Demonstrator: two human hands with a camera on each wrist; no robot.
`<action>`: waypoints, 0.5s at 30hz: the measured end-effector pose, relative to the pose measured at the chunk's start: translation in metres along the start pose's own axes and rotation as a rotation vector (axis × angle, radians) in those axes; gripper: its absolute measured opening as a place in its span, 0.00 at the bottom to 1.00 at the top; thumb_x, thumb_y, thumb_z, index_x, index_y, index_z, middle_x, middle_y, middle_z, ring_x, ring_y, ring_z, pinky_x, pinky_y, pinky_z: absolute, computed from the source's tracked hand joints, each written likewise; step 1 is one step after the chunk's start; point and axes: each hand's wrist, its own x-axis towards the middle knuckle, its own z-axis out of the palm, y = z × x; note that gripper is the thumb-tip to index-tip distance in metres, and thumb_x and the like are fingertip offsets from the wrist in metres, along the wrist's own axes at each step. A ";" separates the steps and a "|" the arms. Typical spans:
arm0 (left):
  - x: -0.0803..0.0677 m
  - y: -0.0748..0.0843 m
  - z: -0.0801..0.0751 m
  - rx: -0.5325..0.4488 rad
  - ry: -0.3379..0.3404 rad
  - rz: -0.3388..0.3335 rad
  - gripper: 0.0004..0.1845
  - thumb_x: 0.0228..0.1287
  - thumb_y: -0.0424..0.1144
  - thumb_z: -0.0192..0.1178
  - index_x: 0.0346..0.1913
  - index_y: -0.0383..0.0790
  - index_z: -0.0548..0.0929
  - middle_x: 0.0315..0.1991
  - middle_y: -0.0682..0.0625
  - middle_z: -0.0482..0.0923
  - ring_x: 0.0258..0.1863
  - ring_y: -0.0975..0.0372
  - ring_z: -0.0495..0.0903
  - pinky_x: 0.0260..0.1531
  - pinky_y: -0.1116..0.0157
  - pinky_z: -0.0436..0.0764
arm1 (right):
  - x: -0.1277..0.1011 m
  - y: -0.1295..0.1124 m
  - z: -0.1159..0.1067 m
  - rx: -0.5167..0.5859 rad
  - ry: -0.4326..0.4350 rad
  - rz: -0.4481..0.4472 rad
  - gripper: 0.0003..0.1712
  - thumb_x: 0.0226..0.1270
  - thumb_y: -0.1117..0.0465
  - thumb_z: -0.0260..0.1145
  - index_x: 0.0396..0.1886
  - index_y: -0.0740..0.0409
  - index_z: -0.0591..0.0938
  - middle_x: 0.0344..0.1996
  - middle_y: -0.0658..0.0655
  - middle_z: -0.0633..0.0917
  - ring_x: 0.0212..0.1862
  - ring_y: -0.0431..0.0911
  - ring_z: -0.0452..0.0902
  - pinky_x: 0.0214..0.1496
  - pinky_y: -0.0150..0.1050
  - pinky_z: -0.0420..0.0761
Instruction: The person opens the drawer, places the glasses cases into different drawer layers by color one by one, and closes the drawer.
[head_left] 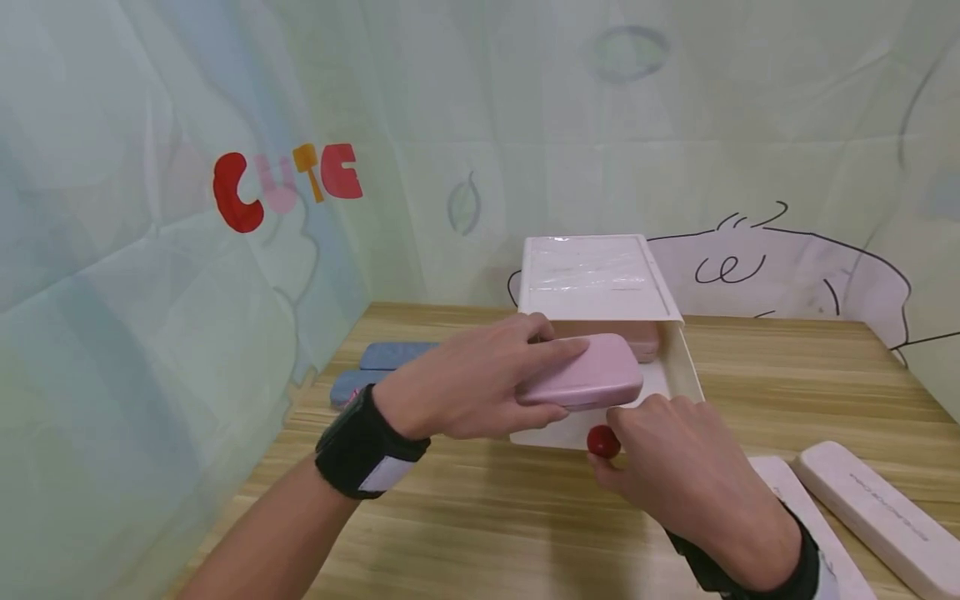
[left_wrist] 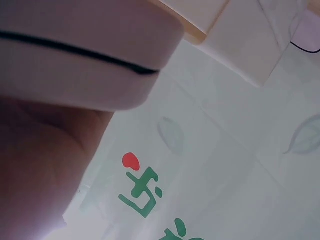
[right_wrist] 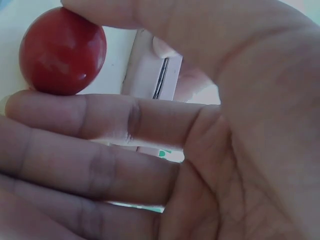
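My left hand (head_left: 480, 379) grips a pink glasses case (head_left: 588, 375) and holds it over the open front of a white drawer box (head_left: 592, 279). A dark seam runs along the case (left_wrist: 85, 50) in the left wrist view. Further back in the pulled-out drawer (head_left: 690, 367) lies another pink case (head_left: 645, 340), partly hidden by the held one. At the drawer's front, my right hand (head_left: 682, 467) pinches a shiny red ball-shaped knob (head_left: 603, 442) between thumb and index finger. The knob (right_wrist: 62, 50) shows large in the right wrist view.
Two blue cases (head_left: 393, 356) lie on the wooden table (head_left: 450, 525) at the left, partly behind my left hand. On the right are two long pale cases, one with lettering (head_left: 885, 508). A printed curtain (head_left: 480, 108) hangs behind the table.
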 end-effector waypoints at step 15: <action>0.027 0.003 0.010 -0.028 -0.003 0.016 0.33 0.69 0.62 0.59 0.73 0.57 0.72 0.55 0.51 0.75 0.43 0.65 0.72 0.36 0.69 0.77 | -0.001 -0.001 0.001 -0.006 0.080 -0.038 0.19 0.48 0.53 0.82 0.29 0.51 0.78 0.19 0.45 0.73 0.19 0.39 0.62 0.18 0.34 0.62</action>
